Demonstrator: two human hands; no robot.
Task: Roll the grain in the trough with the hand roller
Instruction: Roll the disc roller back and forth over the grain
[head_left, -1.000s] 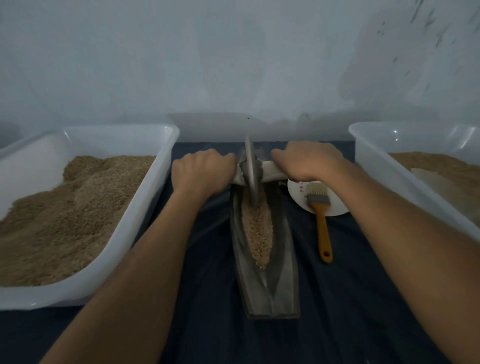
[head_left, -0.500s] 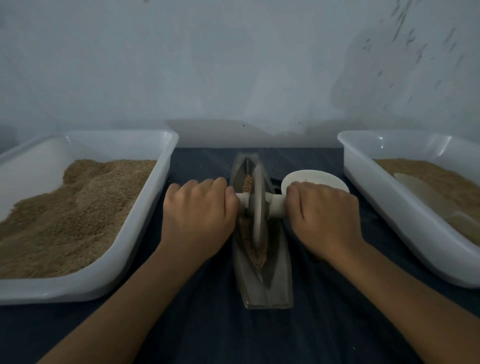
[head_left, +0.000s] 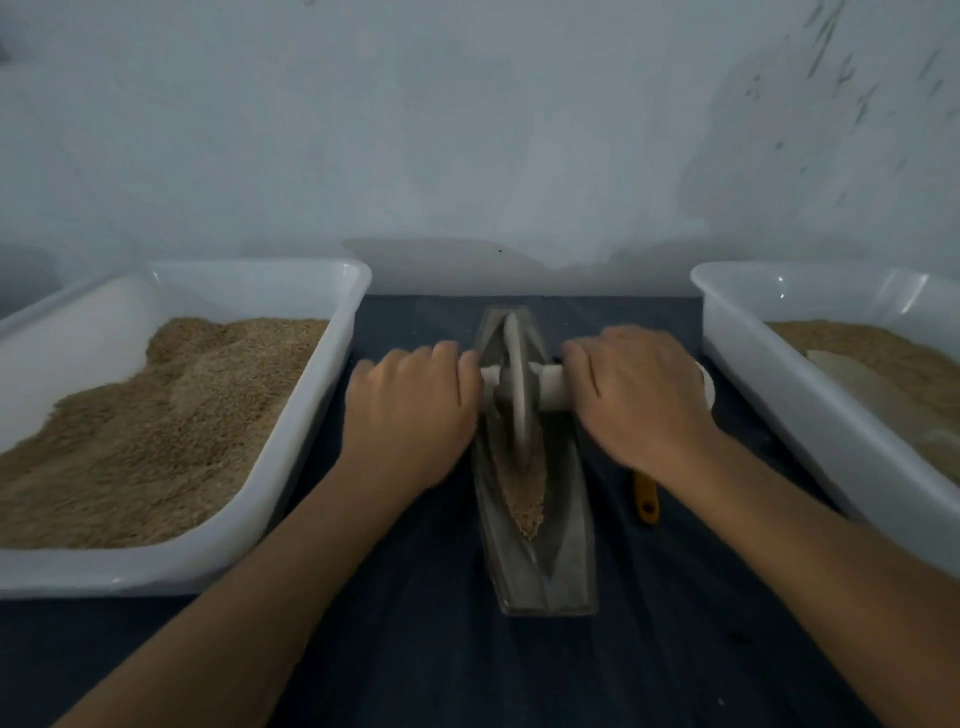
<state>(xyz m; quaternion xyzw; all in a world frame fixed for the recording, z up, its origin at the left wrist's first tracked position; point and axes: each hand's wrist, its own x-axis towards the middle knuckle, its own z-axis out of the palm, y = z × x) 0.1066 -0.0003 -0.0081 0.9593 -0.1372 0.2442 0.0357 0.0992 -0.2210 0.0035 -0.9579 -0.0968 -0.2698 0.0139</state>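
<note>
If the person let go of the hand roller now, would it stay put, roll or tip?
The hand roller would probably roll lengthwise, since its thin disc sits in the sloped trough. It may tip sideways, as only the left hand and right hand steady its handles. It looks stiff and fairly heavy.

You cannot read any words, numbers or signs here. Nothing you see has a label or a brand name on it that shows.
</note>
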